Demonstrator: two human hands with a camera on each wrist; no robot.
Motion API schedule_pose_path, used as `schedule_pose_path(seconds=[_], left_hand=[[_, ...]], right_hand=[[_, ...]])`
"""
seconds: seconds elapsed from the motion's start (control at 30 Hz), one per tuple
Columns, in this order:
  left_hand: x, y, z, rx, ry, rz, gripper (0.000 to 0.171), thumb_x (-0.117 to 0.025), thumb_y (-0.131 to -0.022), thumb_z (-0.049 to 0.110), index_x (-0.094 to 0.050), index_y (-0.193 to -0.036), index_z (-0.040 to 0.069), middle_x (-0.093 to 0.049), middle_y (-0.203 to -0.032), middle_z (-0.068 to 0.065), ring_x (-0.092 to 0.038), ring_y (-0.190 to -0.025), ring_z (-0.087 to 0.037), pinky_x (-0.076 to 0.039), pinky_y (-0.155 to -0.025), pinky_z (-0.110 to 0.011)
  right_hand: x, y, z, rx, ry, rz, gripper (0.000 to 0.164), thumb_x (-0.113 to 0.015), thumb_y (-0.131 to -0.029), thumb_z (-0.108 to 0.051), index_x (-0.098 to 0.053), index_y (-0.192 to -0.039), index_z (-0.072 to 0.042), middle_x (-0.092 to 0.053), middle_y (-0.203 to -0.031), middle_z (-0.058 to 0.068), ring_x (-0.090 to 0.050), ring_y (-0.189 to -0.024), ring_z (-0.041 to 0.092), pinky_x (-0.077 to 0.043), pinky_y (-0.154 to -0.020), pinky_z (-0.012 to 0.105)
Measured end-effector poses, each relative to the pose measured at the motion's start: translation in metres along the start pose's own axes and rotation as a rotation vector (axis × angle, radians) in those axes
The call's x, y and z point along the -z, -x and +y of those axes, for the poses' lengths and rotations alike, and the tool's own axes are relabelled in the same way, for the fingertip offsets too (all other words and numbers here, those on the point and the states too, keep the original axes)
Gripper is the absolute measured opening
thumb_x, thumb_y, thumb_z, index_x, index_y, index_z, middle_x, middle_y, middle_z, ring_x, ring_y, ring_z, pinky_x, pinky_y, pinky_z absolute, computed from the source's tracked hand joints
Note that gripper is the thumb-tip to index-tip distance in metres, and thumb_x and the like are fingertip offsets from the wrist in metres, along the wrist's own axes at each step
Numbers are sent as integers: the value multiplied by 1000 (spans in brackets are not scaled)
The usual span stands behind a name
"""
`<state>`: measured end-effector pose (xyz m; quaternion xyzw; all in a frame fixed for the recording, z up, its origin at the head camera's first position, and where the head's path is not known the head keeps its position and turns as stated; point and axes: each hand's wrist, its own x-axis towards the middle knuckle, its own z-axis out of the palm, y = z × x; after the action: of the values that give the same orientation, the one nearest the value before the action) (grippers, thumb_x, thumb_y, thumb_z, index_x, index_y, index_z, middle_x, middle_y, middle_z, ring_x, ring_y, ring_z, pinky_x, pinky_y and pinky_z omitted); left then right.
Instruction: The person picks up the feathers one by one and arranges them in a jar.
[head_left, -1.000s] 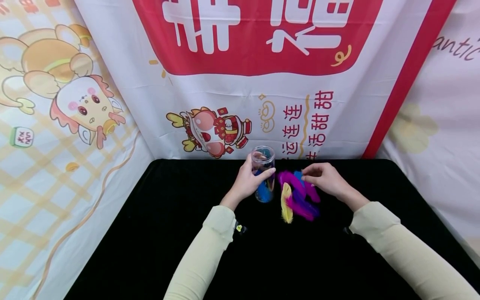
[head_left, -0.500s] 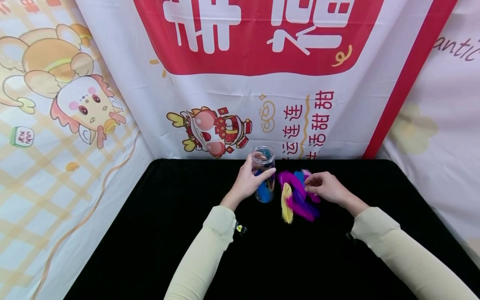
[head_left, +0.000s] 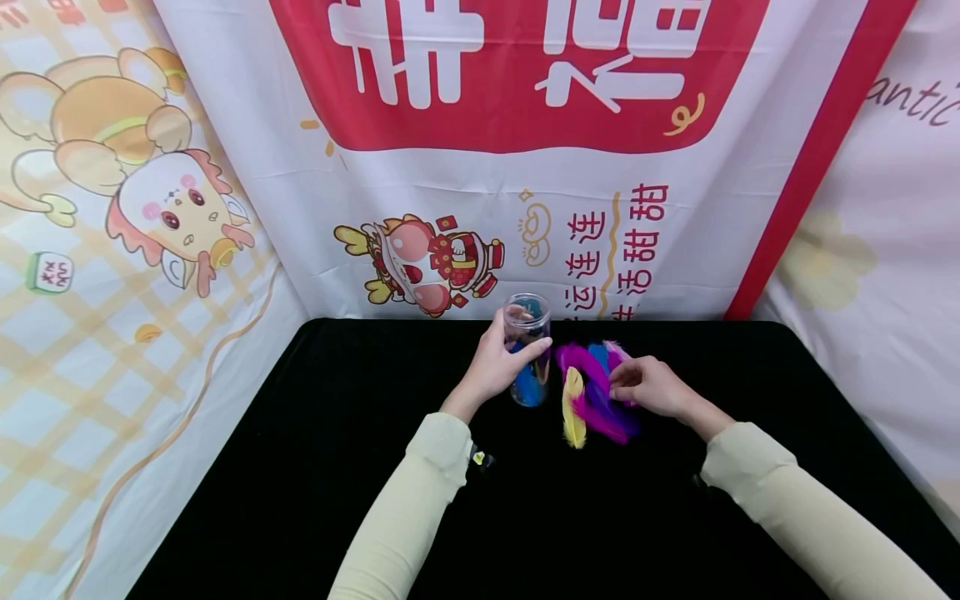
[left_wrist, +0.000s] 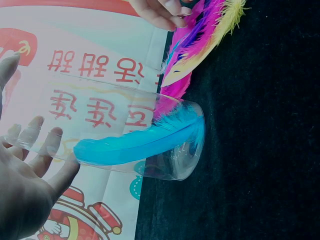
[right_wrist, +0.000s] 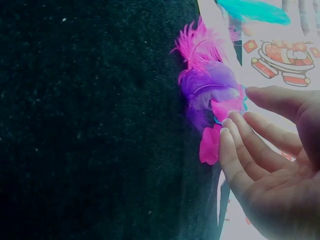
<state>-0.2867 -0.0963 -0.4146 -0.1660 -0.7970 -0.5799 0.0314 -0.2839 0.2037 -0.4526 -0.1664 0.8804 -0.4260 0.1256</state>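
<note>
My left hand (head_left: 491,367) grips a clear jar (head_left: 527,318) that stands upright and uncapped near the table's back edge. A bright blue feather (left_wrist: 135,146) leans inside the jar in the left wrist view. To the jar's right lies a loose pile of feathers: a yellow feather (head_left: 573,408) in front, magenta feathers (head_left: 576,358), a purple feather (right_wrist: 212,87) and a blue feather (head_left: 598,353). At the pile's right side, my right hand (head_left: 652,385) touches the feathers with its fingertips. A gap shows between its thumb and fingers in the right wrist view.
A black cloth covers the table (head_left: 570,517). Right behind its far edge hangs a white and red printed banner (head_left: 465,183). Patterned cloths flank the table, with a checked cloth (head_left: 82,350) on the left.
My right hand has moved slightly nearer me along the right side of the pile, uncovering a pale pink feather tip and more blue at the back. The left hand and jar have stayed put.
</note>
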Motion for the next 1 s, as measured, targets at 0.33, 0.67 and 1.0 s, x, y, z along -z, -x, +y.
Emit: schedule_pose_path(seconds=[0.33, 0.67, 1.0], left_hand=[[1, 0, 0, 5, 12, -7, 62, -75, -95, 39, -42, -142, 18, -58, -136, -5, -57, -126, -21, -41, -113, -50], [1, 1, 0, 13, 5, -6, 62, -75, -95, 39, -41, -143, 19, -57, -137, -5, -56, -128, -20, -42, -113, -48], [2, 0, -1, 8, 11, -10, 61, -74, -95, 40, -42, -143, 19, -57, -136, -3, -57, -126, -20, -42, -113, -49]], right_hand=[[-4, 3, 0, -10, 32, -45, 27, -75, -90, -7, -69, -111, 8, -73, -93, 12, -66, -77, 17, -58, -66, 33], [-10, 2, 2, 20, 25, -89, 31, -74, -86, -2, -66, -113, 13, -75, -92, 12, -71, -84, 17, -56, -73, 26], [-17, 0, 2, 68, 112, -61, 29, -83, -79, -3, -69, -101, 8, -71, -82, 4, -64, -77, 14, -52, -69, 25]])
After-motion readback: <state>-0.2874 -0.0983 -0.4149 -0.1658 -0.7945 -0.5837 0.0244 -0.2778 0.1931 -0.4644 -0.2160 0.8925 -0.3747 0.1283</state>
